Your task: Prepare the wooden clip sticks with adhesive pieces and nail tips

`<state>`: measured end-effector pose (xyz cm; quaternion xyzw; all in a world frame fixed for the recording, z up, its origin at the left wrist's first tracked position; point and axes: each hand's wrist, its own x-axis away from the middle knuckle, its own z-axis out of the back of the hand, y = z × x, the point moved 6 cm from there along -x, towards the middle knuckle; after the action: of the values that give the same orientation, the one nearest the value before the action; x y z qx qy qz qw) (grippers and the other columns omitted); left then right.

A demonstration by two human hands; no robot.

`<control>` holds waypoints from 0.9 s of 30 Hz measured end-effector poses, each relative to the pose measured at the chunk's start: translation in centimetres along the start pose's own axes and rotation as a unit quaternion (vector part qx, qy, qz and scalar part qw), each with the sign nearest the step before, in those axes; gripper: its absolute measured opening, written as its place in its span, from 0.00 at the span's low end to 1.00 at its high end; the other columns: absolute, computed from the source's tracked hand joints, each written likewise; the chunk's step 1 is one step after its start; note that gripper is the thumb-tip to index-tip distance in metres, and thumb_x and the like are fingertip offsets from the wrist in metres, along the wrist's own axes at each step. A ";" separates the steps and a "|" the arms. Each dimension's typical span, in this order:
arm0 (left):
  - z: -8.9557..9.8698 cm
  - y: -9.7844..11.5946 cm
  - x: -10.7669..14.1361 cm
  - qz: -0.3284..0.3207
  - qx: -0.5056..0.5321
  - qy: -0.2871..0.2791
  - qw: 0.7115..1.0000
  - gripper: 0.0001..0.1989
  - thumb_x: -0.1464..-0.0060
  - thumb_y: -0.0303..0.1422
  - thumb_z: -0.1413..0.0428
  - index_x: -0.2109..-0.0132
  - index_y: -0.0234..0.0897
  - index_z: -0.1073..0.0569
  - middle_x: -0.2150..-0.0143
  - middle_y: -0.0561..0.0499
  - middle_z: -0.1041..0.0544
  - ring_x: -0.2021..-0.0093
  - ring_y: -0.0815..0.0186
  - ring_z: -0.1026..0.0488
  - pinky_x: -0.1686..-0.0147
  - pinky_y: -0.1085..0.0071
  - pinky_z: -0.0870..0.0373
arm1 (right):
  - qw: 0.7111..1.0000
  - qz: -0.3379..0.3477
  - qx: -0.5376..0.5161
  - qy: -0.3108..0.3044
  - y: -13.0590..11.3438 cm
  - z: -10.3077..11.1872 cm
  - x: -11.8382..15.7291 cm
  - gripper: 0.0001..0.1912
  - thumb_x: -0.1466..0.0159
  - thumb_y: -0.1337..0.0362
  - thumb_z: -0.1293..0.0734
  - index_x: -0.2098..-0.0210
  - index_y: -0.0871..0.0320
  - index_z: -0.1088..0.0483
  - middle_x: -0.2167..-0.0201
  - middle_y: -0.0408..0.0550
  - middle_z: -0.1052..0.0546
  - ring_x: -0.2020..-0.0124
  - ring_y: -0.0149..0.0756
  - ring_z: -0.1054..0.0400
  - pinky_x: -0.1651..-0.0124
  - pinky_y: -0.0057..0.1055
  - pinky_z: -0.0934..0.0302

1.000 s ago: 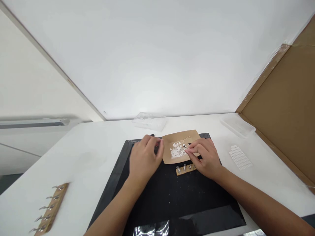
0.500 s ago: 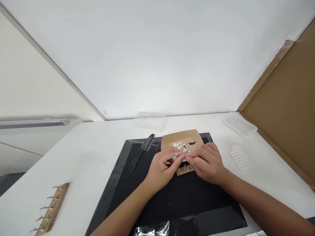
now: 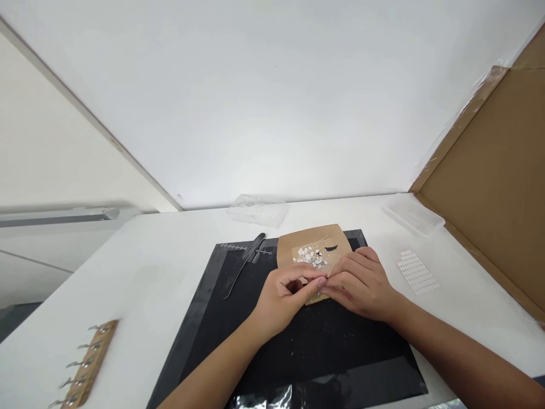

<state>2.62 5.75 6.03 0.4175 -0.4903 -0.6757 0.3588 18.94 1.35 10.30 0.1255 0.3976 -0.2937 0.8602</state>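
My left hand (image 3: 287,292) and my right hand (image 3: 360,284) meet over the near edge of a brown sheet (image 3: 293,241), both closed with fingertips pinched together. Whatever lies between the fingertips is too small to make out. Just beyond them, small white pieces (image 3: 313,257) are heaped on the sheet beside a small black piece (image 3: 331,248). Partly hidden under my fingers is a small wooden strip (image 3: 313,301). All of this rests on a black mat (image 3: 323,352).
On the mat's left lies a dark file (image 3: 242,267). A wooden rack with metal clips (image 3: 91,363) stands at the left. Behind is a clear plastic lid (image 3: 258,210); a clear tray (image 3: 413,218) and white tabs (image 3: 417,272) lie right, near a cardboard panel (image 3: 489,193).
My joined hands have moved slightly nearer to me, so more of the white pieces shows, while my fingers now cover more of the small wooden strip.
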 end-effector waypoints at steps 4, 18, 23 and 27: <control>0.3 -0.4 0.1 0.015 -0.031 0.008 0.999 0.10 0.43 0.40 0.33 0.61 0.38 0.13 0.67 0.46 0.15 0.74 0.69 0.27 0.77 0.75 0.34 | 0.999 -0.036 -0.038 0.014 0.7 -0.2 0.5 0.11 0.34 0.67 0.24 0.57 0.55 0.30 0.66 0.42 0.20 0.65 0.35 0.27 0.58 0.36 0.44; 0.1 -1.4 0.4 0.027 -0.027 -0.014 0.999 0.14 0.44 0.42 0.31 0.66 0.35 0.19 0.73 0.49 0.18 0.75 0.68 0.25 0.75 0.74 0.32 | 0.992 -0.042 -0.117 -0.026 1.7 -0.7 0.8 0.10 0.35 0.61 0.22 0.59 0.54 0.26 0.68 0.42 0.22 0.67 0.34 0.29 0.59 0.36 0.47; 0.4 1.0 0.3 -0.128 -0.211 -0.034 0.968 0.07 0.36 0.37 0.38 0.60 0.38 0.19 0.68 0.50 0.18 0.69 0.67 0.24 0.68 0.72 0.28 | 0.985 -0.060 -0.152 -0.048 2.2 -1.2 1.1 0.13 0.34 0.55 0.22 0.63 0.55 0.27 0.69 0.41 0.24 0.67 0.33 0.30 0.59 0.36 0.48; 0.6 2.5 0.6 -0.264 -0.318 -0.024 0.910 0.03 0.36 0.32 0.38 0.56 0.37 0.22 0.63 0.47 0.19 0.61 0.62 0.23 0.58 0.66 0.25 | 0.977 -0.100 -0.161 -0.099 2.7 -1.9 1.4 0.13 0.34 0.55 0.22 0.62 0.55 0.26 0.69 0.41 0.24 0.65 0.34 0.30 0.57 0.36 0.48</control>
<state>2.04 4.73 8.37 0.3793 -0.1293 -0.8757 0.2693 20.08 3.76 7.99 -0.0846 0.3633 -0.3212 0.8705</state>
